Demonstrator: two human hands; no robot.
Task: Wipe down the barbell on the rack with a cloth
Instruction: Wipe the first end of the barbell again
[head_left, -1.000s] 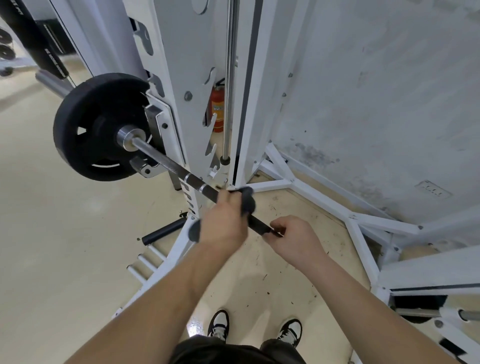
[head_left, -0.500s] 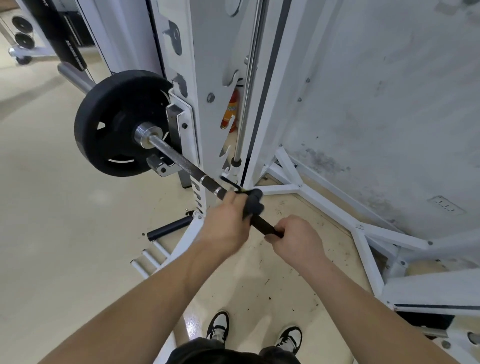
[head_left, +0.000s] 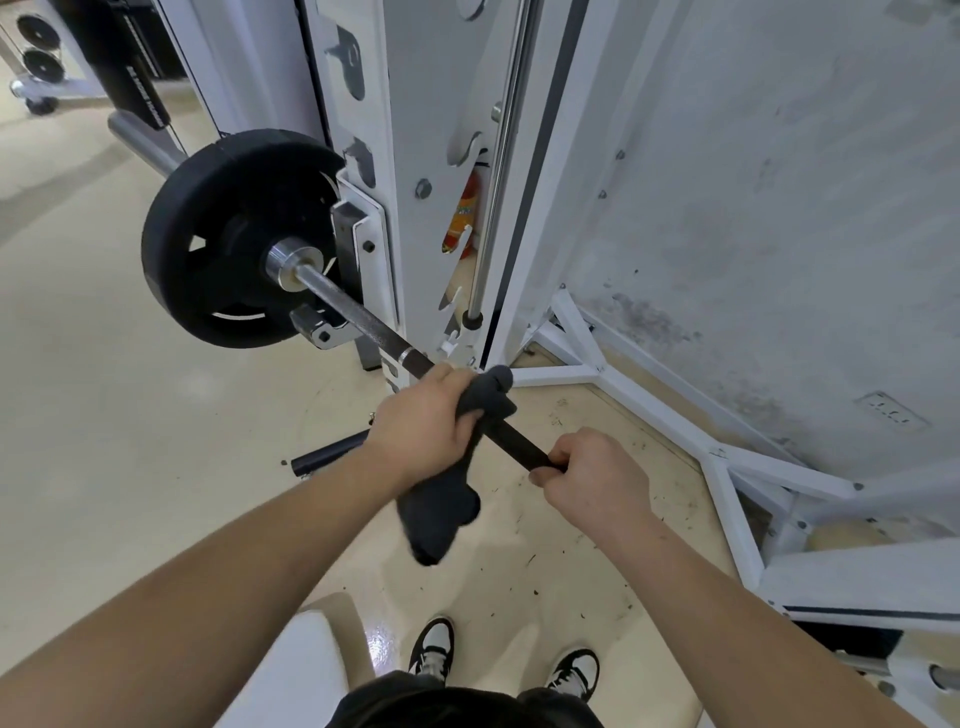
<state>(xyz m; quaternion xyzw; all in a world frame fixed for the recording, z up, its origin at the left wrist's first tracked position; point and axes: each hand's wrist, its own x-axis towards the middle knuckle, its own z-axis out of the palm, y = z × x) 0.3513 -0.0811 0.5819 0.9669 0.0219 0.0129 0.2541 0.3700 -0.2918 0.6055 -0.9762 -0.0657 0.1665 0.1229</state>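
Observation:
The barbell (head_left: 363, 321) runs from a black weight plate (head_left: 228, 260) at upper left down toward me, resting in the hook of the white rack (head_left: 363, 228). My left hand (head_left: 421, 426) grips the bar through a dark grey cloth (head_left: 441, 512). The cloth wraps the bar under my fingers and its loose end hangs down below my wrist. My right hand (head_left: 592, 478) grips the bare bar a little nearer to me, fingers curled round it. The bar between the two hands shows dark and knurled.
The white rack upright (head_left: 431, 130) and a steel guide rod (head_left: 493, 171) stand just behind the bar. White floor braces (head_left: 665, 415) spread to the right along a stained wall (head_left: 779, 208). A black roller (head_left: 327, 457) lies on the floor. A white bench pad (head_left: 301, 670) sits beside my shoes.
My left hand has stayed wrapped on the bar with the cloth, whose loose end now hangs lower below the wrist. The view has tilted down and closer. My right hand keeps its grip.

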